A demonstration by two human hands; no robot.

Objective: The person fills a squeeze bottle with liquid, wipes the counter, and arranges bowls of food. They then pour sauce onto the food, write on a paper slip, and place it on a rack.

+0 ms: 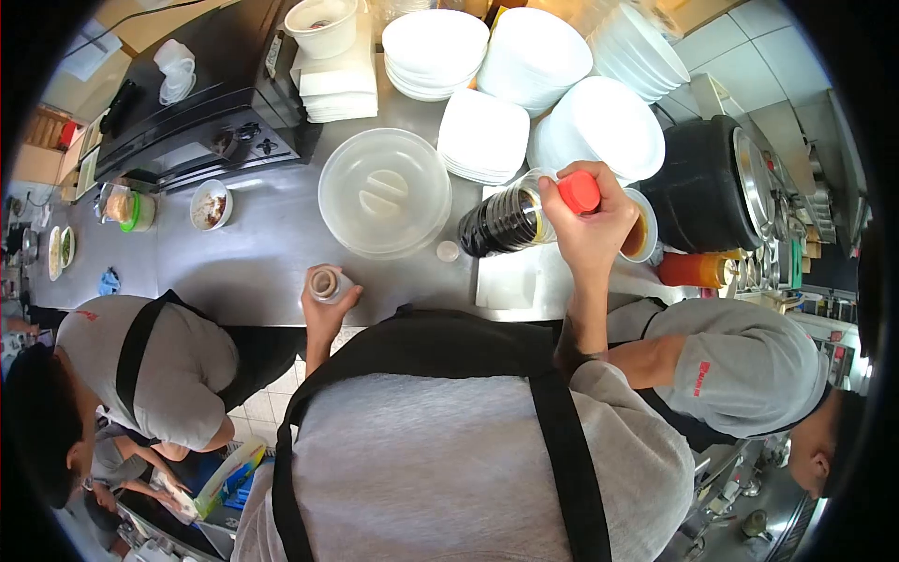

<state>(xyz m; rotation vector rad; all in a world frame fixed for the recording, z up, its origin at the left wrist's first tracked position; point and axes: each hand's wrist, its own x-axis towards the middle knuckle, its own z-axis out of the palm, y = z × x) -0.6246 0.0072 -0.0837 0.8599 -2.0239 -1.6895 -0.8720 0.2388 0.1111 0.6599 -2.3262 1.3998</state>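
My left hand (pixel 328 304) is wrapped round a small clear bottle (pixel 326 284) with an uncapped round mouth, near the counter's front edge. A small round cap (pixel 448 251) lies on the counter to its right. My right hand (pixel 599 220) grips the top of a large clear bottle (pixel 506 220) with a red cap (pixel 580 191); dark liquid lies in its lower part, and the bottle is tilted. A bowl of brown liquid (pixel 640 225) sits just right of my right hand, partly hidden. Between and behind my hands is a large lidded round container (pixel 385 193).
White bowls (pixel 435 51) and square dishes (pixel 483 134) are stacked at the back. A black oven (pixel 206 103) stands back left, a black cooker (pixel 702 183) at right beside an orange-red bottle (pixel 695 270). Co-workers stand at left (pixel 154 365) and right (pixel 740 365).
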